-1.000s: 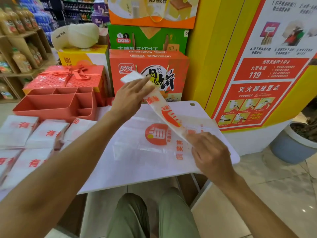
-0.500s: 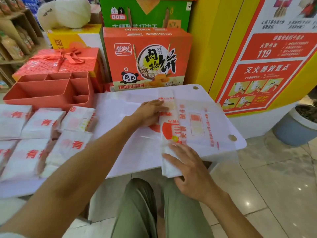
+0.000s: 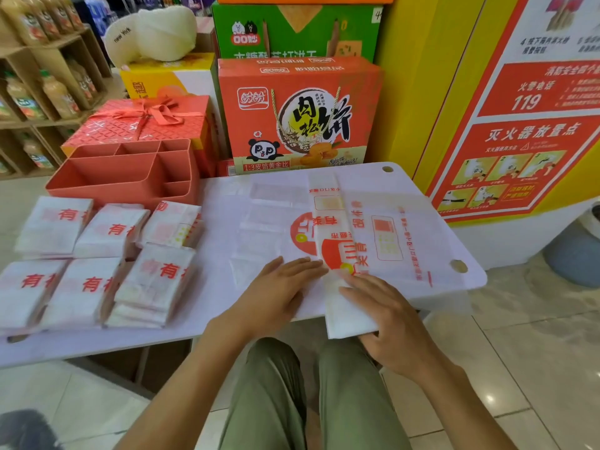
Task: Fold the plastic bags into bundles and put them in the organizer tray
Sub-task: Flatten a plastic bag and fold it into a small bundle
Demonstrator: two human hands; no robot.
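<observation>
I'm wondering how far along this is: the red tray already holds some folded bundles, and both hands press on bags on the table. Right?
Not quite. The head view shows no bundles in the red tray; the folded bundles lie on the table in front of it. The left hand and right hand do press on bags on the table.

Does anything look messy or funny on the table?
Mostly tidy. The folded bag strip pokes out past the near edge of the table, under the right hand. The bundle stack closest to the left hand sits crooked, its layers fanned out.
</observation>
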